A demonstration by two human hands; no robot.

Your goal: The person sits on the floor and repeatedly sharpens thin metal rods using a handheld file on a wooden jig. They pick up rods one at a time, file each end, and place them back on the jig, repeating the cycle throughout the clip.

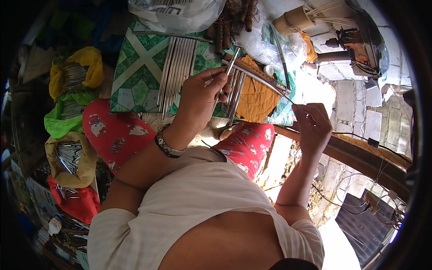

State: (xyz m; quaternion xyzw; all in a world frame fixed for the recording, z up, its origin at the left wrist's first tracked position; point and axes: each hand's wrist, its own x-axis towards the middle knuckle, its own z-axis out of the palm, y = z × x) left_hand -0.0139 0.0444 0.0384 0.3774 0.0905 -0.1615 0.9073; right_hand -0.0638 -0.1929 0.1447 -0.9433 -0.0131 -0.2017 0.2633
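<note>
Left hand grips a metal tube, fingers curled, above the green-patterned table, right of a row of tubes. Right hand pinches a thin rod, fingers nearly closed.

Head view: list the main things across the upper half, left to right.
Yellow bag, row of metal rods, left hand, orange quilted cloth, right hand, orange power drill.
</note>
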